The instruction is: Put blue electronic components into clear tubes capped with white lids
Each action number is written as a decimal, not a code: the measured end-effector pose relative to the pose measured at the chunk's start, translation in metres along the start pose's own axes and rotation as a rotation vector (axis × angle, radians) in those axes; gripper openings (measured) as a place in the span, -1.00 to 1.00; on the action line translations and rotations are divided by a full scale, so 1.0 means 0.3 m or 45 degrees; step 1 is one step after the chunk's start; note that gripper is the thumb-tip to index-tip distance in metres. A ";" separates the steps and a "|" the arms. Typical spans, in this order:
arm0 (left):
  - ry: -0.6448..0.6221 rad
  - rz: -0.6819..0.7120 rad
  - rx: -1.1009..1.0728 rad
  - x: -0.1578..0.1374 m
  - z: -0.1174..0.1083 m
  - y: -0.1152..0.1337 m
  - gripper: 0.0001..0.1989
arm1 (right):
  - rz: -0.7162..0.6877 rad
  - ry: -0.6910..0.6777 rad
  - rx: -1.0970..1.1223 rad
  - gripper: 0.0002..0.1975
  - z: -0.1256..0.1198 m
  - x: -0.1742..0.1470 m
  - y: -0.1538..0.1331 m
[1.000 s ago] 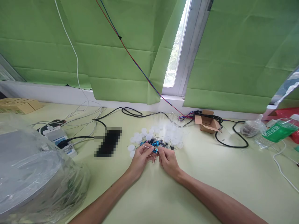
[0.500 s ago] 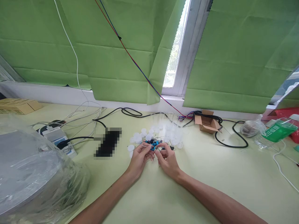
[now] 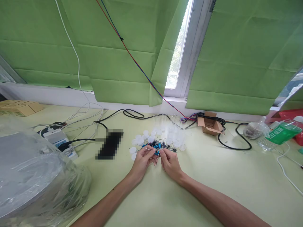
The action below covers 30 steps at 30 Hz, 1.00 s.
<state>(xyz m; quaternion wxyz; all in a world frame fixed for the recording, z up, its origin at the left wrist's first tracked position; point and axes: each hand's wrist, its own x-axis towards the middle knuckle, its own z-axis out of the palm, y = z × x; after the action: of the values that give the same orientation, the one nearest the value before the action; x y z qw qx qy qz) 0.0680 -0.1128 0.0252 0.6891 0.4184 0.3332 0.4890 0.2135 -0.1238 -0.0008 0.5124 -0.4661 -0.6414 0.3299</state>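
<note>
My left hand [image 3: 142, 159] is closed in a pinch on a small blue part [image 3: 157, 153], and a thin metal wire or rod sticks out to the left over its fingers. My right hand [image 3: 170, 162] comes in from the other side, thumb and forefinger pressed together right beside the blue part; what they grip is hidden. Just beyond the fingertips lies a heap of small blue and black parts [image 3: 159, 145], some with thin wires. White round caps [image 3: 139, 140] are scattered left of and behind the heap. Clear plastic tubes [image 3: 174, 129] stand behind it.
A dark pixelated patch [image 3: 110, 145] covers something on the left, near a power strip [image 3: 59, 142]. Plastic film wraps a large grey object [image 3: 28, 170] at front left. An open cardboard box [image 3: 211, 127], black cable and a green-labelled bottle [image 3: 281, 134] lie to the right.
My right hand's fingers have drawn in from a wider, arched pose to a tight pinch and shifted slightly toward me. More of the heap shows. My left hand has barely moved.
</note>
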 end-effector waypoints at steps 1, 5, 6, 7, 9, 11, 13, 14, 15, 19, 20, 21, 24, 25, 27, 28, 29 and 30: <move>-0.005 -0.001 0.005 0.000 0.001 0.000 -0.77 | -0.013 0.009 -0.011 -0.53 0.001 0.001 0.001; -0.023 -0.004 0.021 -0.003 0.003 0.000 -0.77 | -0.029 0.034 -0.020 -0.47 0.003 0.001 0.006; -0.026 -0.006 0.021 -0.003 0.003 0.000 -0.78 | -0.026 0.037 -0.018 -0.47 0.004 0.001 0.009; -0.029 -0.006 0.019 -0.003 0.003 0.000 -0.78 | -0.021 0.039 -0.016 -0.47 0.004 0.000 0.011; -0.033 -0.009 0.013 -0.003 0.004 -0.001 -0.78 | -0.007 0.043 -0.010 -0.47 0.005 0.000 0.012; -0.029 -0.011 -0.001 -0.003 0.006 0.000 -0.78 | 0.009 0.050 0.008 -0.48 0.004 0.000 0.010; -0.012 -0.017 -0.017 -0.003 0.008 0.003 -0.78 | 0.035 0.059 0.049 -0.51 0.001 0.000 0.002; 0.003 -0.018 -0.025 -0.002 0.010 0.006 -0.77 | 0.052 0.058 0.075 -0.54 0.000 0.000 -0.003; 0.023 -0.016 -0.032 -0.002 0.011 0.009 -0.77 | 0.069 0.051 0.103 -0.59 -0.002 0.000 -0.008; 0.103 -0.012 -0.069 -0.001 0.016 0.025 -0.76 | 0.070 -0.011 0.150 -0.72 -0.005 -0.004 -0.021; 0.115 -0.012 -0.081 -0.001 0.017 0.027 -0.75 | 0.055 -0.023 0.144 -0.72 -0.004 -0.006 -0.022; 0.120 -0.012 -0.089 -0.001 0.018 0.029 -0.75 | 0.041 -0.030 0.137 -0.72 -0.003 -0.007 -0.022; 0.108 -0.010 -0.085 -0.003 0.019 0.029 -0.75 | 0.031 -0.038 0.128 -0.75 -0.002 -0.010 -0.020; 0.102 -0.007 -0.076 -0.003 0.019 0.028 -0.75 | 0.033 -0.040 0.128 -0.76 -0.001 -0.010 -0.019; 0.091 0.003 -0.057 -0.003 0.017 0.024 -0.76 | 0.035 -0.044 0.124 -0.76 -0.002 -0.009 -0.017; 0.086 0.007 -0.049 -0.002 0.015 0.021 -0.76 | 0.034 -0.047 0.120 -0.76 -0.002 -0.008 -0.017; 0.079 0.010 -0.042 -0.002 0.013 0.019 -0.76 | 0.035 -0.048 0.116 -0.75 -0.002 -0.007 -0.016; 0.070 0.010 -0.036 -0.001 0.011 0.016 -0.76 | 0.039 -0.048 0.110 -0.74 -0.002 -0.006 -0.015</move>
<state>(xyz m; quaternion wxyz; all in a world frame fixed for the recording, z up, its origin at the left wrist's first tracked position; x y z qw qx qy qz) 0.0689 -0.1131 0.0310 0.6836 0.3962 0.3434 0.5077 0.2131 -0.1270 0.0027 0.5148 -0.4467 -0.6290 0.3739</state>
